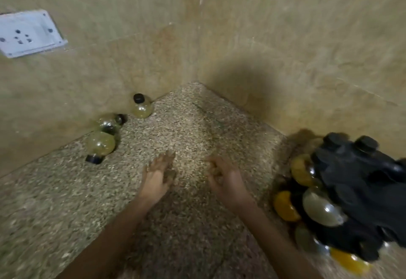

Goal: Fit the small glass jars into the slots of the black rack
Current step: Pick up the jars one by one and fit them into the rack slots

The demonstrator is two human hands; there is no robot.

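Both my hands hang over the speckled granite counter (66,201) in the lower middle of the frame, and neither one holds anything. My left hand (157,176) has its fingers spread and loose, palm turned inward. My right hand (226,178) has its fingers curled in toward the palm, though it is too blurred for me to say whether they close fully; I see nothing inside them. The black rack (360,186) sits at the right edge of the frame, tilted and smeared by motion, with round glass jars already seated in it: a yellow-filled jar (285,206) low on its left side and a greyish-filled jar (320,208) just beside that one. Three loose jars lie at the left, against the foot of the beige wall (285,37): a pale jar with a black cap (141,106) nearest the corner, a darker jar (111,122) lying on its side, and a larger greenish jar (100,144) with its cap pointing toward me. A white socket plate (28,33) is on the wall at the upper left.
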